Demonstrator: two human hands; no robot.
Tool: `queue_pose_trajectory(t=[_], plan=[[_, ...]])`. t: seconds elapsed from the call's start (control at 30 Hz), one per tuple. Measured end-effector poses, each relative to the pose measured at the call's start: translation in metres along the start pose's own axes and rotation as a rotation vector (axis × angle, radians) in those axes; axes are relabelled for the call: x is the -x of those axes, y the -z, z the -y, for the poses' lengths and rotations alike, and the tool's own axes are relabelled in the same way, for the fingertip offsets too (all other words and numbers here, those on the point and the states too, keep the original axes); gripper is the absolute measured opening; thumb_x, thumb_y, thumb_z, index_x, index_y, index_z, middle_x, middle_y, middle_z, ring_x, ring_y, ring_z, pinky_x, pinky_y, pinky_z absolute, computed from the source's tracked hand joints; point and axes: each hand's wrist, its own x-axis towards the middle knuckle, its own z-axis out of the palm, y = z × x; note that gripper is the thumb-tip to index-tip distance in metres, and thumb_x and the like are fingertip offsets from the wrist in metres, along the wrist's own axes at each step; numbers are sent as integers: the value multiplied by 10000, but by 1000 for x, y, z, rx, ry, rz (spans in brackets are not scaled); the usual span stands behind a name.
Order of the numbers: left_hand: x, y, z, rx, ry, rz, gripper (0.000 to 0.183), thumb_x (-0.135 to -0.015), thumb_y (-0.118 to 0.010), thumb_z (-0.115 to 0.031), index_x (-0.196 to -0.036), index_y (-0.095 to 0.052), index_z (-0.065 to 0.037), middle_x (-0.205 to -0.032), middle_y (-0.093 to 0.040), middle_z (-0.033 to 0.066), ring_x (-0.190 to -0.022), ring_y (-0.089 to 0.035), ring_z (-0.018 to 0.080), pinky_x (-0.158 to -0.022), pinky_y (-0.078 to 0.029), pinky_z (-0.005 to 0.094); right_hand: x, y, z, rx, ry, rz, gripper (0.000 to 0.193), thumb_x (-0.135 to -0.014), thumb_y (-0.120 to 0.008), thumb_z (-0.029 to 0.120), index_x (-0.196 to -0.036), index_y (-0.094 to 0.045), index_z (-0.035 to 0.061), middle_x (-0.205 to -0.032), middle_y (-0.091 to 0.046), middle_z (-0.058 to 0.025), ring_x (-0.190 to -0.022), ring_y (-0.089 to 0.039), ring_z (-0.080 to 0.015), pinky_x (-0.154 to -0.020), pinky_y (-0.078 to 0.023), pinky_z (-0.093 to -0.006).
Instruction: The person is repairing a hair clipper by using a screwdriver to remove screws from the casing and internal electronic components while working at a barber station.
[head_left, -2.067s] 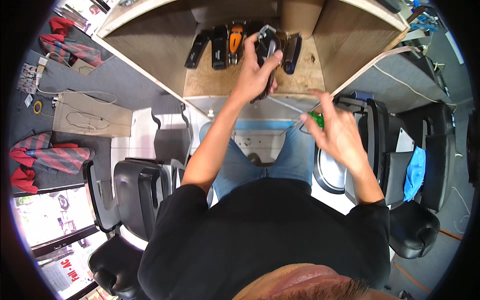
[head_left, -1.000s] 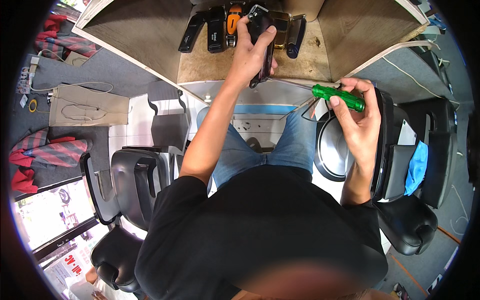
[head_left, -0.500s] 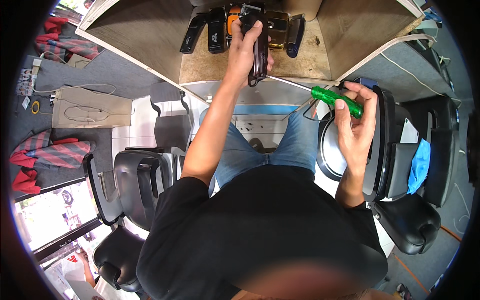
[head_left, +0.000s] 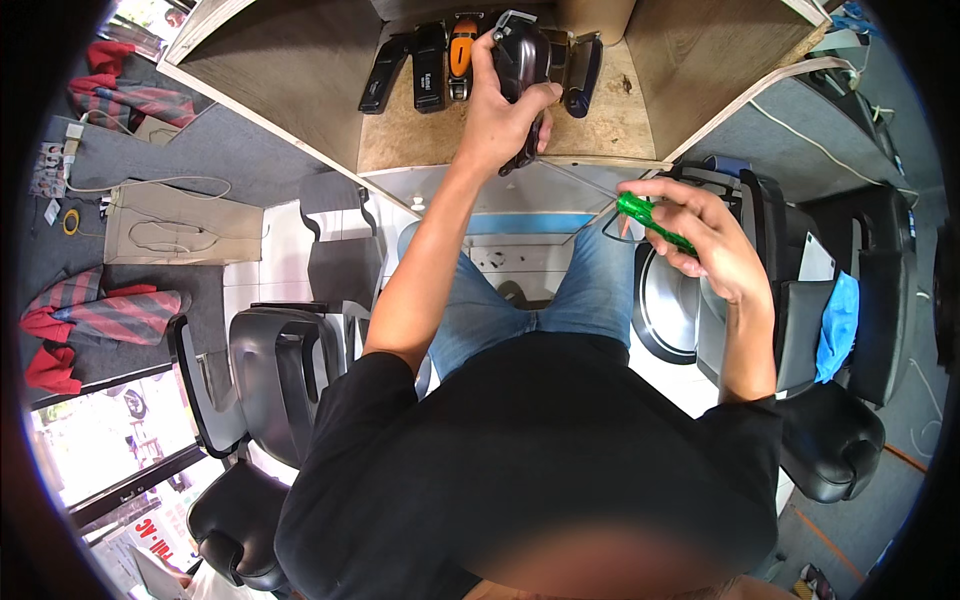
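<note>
My left hand [head_left: 497, 120] is wrapped round a dark, glossy hair clipper [head_left: 522, 58], with its blade end pointing away from me. In my right hand [head_left: 712, 232] is a screwdriver [head_left: 655, 222] with a green ribbed handle, fingers closed round it. Its thin metal shaft slants up and left toward the clipper's near end; I cannot tell whether the tip touches. Behind the clipper, an orange and black trimmer [head_left: 461, 58] and two black clippers [head_left: 430, 70] lie on the wooden shelf [head_left: 410, 140]. A dark trimmer [head_left: 582, 80] lies to the right, beside a partly hidden gold clipper [head_left: 557, 75].
Wooden side panels [head_left: 285, 70] flank the shelf. Black salon chairs [head_left: 275, 370] stand at left and right, and a round silver-topped stool [head_left: 668, 300] is near my right knee. A blue cloth [head_left: 838, 325] hangs at the right. Red and grey cloths [head_left: 110, 310] lie at the left.
The clipper has turned in my left hand, and my thumb has shifted down its side. My right hand has rolled over the screwdriver handle, its fingers now wrapped more closely round it.
</note>
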Motion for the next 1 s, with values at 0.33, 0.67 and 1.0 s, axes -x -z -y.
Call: queue_pose_trajectory(t=[0.33,0.67,1.0], plan=[[1,-2,-3,-18,72,-46,618,-929,-684,-24,-1359,-259,-151,-841,-566,107,-487,-569,177,-395,-464,343,-8,-7,-9,968,513,-123,372,-967,-729,116,-1337,-698,91,-832,-607,-69,-658,-627,-215,-634,-541,-356],[0,0,-1,48,152,-138,588,-930,-697,-38,-1312,-275,-184,-862,-563,114,-486,-567,190,-396,-465,355,-6,-27,6,1317,704,-331,461,-937,-753,140,-1378,-626,93,-878,-691,-125,-712,-710,-336,-635,-583,-445],[4,4,-5,121,131,-29,480,-956,-671,-54,-1269,-320,-153,-948,-573,118,-503,-565,191,-403,-469,349,11,-40,25,1204,737,-299,400,-928,-745,79,-1309,-625,95,-955,-669,-131,-800,-725,-332,-672,-588,-458]])
